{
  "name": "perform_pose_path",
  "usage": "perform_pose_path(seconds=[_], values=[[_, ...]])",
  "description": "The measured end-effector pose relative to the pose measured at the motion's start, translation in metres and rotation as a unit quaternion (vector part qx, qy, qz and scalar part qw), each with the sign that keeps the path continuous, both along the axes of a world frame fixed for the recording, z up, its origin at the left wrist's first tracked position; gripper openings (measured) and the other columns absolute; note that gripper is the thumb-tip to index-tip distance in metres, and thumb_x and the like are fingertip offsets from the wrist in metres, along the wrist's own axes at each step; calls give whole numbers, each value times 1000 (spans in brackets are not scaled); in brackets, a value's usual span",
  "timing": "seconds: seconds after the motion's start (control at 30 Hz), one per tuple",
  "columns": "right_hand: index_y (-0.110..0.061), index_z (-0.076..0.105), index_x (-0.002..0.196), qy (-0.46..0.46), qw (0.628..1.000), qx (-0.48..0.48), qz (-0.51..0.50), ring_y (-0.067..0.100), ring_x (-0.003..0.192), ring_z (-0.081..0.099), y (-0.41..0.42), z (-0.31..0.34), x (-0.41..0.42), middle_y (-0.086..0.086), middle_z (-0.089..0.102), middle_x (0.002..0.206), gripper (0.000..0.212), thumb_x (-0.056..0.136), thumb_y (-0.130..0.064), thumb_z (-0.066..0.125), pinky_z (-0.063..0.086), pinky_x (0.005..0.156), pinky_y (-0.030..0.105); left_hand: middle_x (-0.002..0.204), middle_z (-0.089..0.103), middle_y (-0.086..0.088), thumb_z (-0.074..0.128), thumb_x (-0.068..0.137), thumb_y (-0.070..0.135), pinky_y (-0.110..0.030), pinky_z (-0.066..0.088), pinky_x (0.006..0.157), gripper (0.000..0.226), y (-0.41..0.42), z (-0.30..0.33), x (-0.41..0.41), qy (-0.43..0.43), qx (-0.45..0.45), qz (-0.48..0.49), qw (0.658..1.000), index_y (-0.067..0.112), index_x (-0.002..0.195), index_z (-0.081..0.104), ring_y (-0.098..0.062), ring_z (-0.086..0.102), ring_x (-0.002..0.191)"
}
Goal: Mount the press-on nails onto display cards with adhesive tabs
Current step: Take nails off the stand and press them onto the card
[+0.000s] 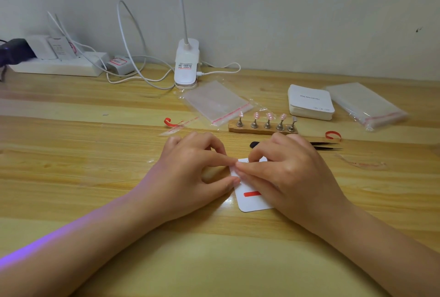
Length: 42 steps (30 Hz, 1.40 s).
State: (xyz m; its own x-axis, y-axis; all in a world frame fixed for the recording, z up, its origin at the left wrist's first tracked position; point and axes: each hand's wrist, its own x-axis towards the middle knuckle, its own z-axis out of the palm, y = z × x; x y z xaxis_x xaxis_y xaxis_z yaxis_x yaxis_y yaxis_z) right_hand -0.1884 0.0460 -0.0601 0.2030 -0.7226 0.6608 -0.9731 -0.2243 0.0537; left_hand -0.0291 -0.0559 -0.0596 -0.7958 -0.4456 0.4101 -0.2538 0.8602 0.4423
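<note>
Head view: left hand [190, 175] and right hand [285, 172], fingers curled, both pinching white display card [250, 202] on wooden table [95, 153].

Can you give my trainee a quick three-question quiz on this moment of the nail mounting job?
1. True or false: the black tweezers are held in the right hand.
2. Multiple choice: where do the pink nails sit? A) on the white card B) on the pegs of the wooden stand C) inside the plastic bag.
3. Fill in: the strip on the card's lower part is ____.

Key: 1 false, they lie on the table behind that hand. 2 B. 3 red. Both the left hand and the right work at the card's upper edge.
</note>
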Motion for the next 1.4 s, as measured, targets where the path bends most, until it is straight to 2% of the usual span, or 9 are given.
perform_pose_path(seconds=[0.13,0.33,0.9,1.1,1.2,1.4], values=[[-15,74,74,-6,1000,16,1,21,60,51,1,1,1,-1,63,70,24,85,-26,56,34,60,28,90,59,14,50,75,56,-39,38,81,38,-1,1,-1,-2,2,-2,1000,34,96,72,3,42,84],[-16,73,75,-9,999,35,-7,20,62,48,4,2,2,-2,61,69,25,86,-28,54,29,61,26,91,59,14,50,74,56,-38,37,80,39,-1,0,0,-2,-5,-2,1000,34,97,72,5,39,84],[-15,72,74,7,997,70,-20,19,61,50,8,8,7,-4,60,65,27,86,-25,50,32,60,26,91,60,12,50,75,56,-40,39,79,38,-2,-1,0,-4,-20,-5,1000,34,97,72,2,39,82],[-14,71,79,7,995,91,-30,20,65,49,14,8,10,-3,57,68,28,88,-23,47,39,59,32,89,61,10,53,76,53,-40,40,76,35,-2,-1,0,-3,-33,-10,999,33,95,73,0,41,82],[-16,72,81,-12,995,92,-40,19,67,47,17,7,11,-3,55,69,30,88,-24,45,39,63,36,90,61,10,52,77,53,-40,39,77,34,-1,-1,0,-4,-37,-9,999,32,95,73,-1,42,83],[-21,74,75,-111,988,89,-68,13,71,36,19,6,11,-3,50,72,32,87,-31,46,31,67,33,91,60,12,51,76,55,-39,39,78,36,-1,0,0,-13,-33,-6,999,33,97,72,2,39,84]])
